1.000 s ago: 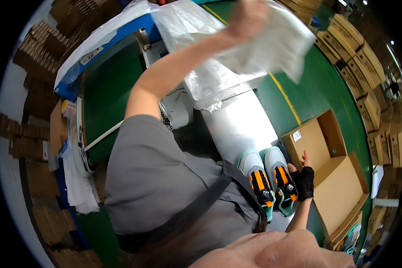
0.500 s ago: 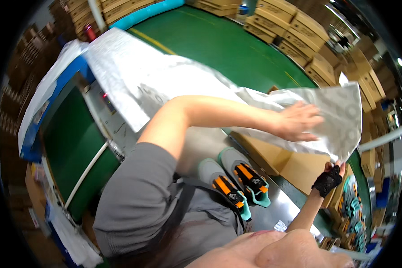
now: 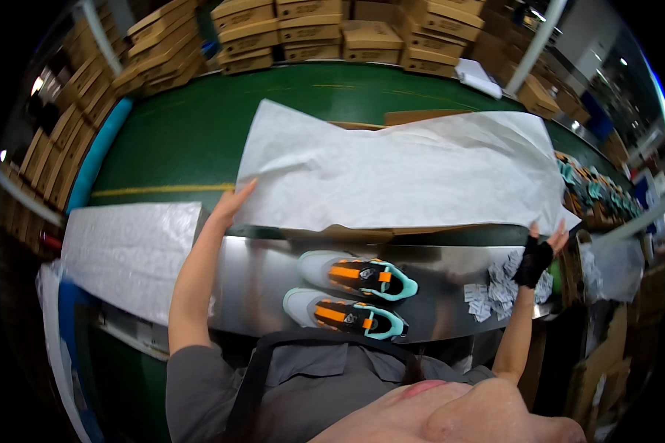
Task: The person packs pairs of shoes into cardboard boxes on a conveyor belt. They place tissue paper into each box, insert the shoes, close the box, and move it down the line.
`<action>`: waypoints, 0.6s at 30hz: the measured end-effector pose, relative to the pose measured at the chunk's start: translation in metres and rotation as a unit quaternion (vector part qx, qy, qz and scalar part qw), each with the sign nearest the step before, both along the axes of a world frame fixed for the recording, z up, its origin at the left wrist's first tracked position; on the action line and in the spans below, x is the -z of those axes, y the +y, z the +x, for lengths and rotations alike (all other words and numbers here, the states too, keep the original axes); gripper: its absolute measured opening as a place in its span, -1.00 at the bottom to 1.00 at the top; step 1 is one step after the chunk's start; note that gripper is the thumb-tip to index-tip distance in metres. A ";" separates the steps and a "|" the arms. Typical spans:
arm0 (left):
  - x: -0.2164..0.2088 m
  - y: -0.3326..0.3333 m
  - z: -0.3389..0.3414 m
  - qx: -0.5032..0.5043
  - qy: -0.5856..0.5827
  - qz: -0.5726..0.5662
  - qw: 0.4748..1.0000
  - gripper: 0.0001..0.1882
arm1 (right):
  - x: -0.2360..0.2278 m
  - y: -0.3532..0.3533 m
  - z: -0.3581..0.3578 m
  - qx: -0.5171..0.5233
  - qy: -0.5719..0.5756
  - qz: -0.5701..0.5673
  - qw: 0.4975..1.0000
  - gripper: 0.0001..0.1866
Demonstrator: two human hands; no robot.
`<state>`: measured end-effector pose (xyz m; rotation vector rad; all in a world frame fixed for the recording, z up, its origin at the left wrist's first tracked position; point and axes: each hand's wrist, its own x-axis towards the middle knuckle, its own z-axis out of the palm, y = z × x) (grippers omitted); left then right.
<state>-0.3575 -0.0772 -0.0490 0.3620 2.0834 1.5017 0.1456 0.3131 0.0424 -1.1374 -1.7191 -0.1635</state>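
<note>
A large sheet of white wrapping paper [image 3: 391,173] is stretched over an open cardboard box, whose brown flaps [image 3: 340,234] show along its edges. My left hand [image 3: 236,201] is closed on the sheet's left edge, fingers partly behind it. At the near right corner, my right hand [image 3: 541,251], in a black fingerless glove, pinches the paper. Between my arms a pair of grey sneakers [image 3: 336,272] with orange straps and mint collars lies on the metal bench [image 3: 244,295]. The box's inside is hidden by the paper.
A stack of white paper sheets [image 3: 129,244] lies at the left. Small printed slips [image 3: 499,288] are heaped near my right hand. More sneakers [image 3: 595,184] stand at the far right. Stacked shoeboxes [image 3: 310,33] line the far side of the green floor [image 3: 192,140].
My left hand has swung from the right side back to the left edge of the sheet. The paper, earlier trailing from the left stack, now spreads flat over the box. My view has turned right.
</note>
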 end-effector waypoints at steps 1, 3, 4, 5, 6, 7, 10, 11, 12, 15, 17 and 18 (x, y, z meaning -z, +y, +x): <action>-0.028 0.016 0.026 -0.054 -0.162 -0.007 0.985 -0.26 | -0.002 -0.022 0.002 -0.028 -0.035 0.021 0.999 -0.34; -0.014 0.021 0.034 0.011 -0.180 0.088 0.980 -0.33 | -0.002 -0.072 -0.018 -0.188 -0.151 0.094 0.966 -0.40; 0.001 0.027 0.035 0.044 -0.193 0.133 0.971 -0.37 | -0.003 -0.102 -0.029 -0.291 -0.217 0.034 0.931 -0.49; 0.019 0.036 0.036 0.025 -0.192 0.142 0.971 -0.44 | -0.018 -0.136 -0.049 -0.441 -0.253 0.010 0.861 -0.57; 0.018 0.047 0.045 0.035 -0.200 0.144 0.969 -0.45 | -0.005 -0.161 -0.055 -0.546 -0.243 0.025 0.801 -0.62; 0.013 0.053 0.055 0.040 -0.203 0.145 0.968 -0.46 | 0.002 -0.182 -0.057 -0.643 -0.333 -0.062 0.687 -0.64; 0.016 0.075 0.068 0.062 -0.167 0.122 0.976 -0.53 | 0.042 -0.226 -0.057 -0.620 -0.369 0.033 0.691 -0.75; 0.015 0.079 0.073 0.065 -0.149 0.118 0.980 -0.55 | 0.043 -0.232 -0.064 -0.587 -0.354 0.057 0.726 -0.79; 0.015 0.077 0.078 0.063 -0.134 0.113 0.982 -0.56 | 0.043 -0.236 -0.068 -0.556 -0.341 0.079 0.754 -0.82; 0.017 0.074 0.071 0.049 -0.088 0.142 0.985 -0.58 | 0.018 -0.231 -0.076 -0.591 -0.421 0.011 0.688 -0.93; 0.014 0.066 0.060 0.040 -0.067 0.131 0.988 -0.59 | -0.015 -0.224 -0.087 -0.611 -0.422 -0.043 0.668 -0.93; 0.002 0.056 0.053 0.035 -0.059 0.105 0.992 -0.61 | -0.024 -0.219 -0.088 -0.613 -0.401 -0.092 0.674 -0.87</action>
